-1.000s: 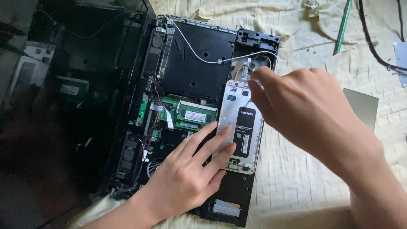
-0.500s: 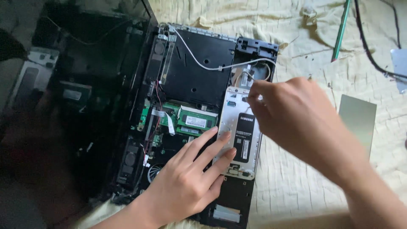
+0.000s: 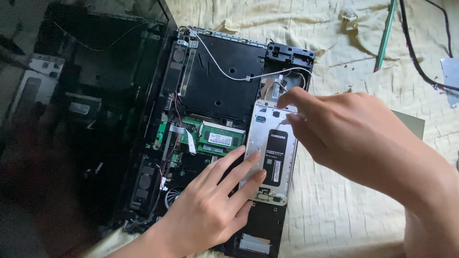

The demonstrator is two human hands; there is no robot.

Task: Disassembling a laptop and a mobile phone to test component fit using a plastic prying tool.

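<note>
Seemingly right hand (image 3: 354,134) pinches at silver drive (image 3: 272,148); left hand (image 3: 210,205) presses it flat, unclenched

Drive caddy (image 3: 272,153) in opened laptop (image 3: 215,86) on cloth (image 3: 334,210), memory module (image 3: 221,138) just left.

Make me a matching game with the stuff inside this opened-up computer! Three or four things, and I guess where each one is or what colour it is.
Things:
1. left hand
2. right hand
3. memory stick
4. white cable

Places or colours:
A. green, just left of the silver drive
B. fingers flat on the lower part of the silver drive
C. curves across the black plate up top
D. fingertips at the top end of the silver drive

Pairs: 1-B, 2-D, 3-A, 4-C
</note>
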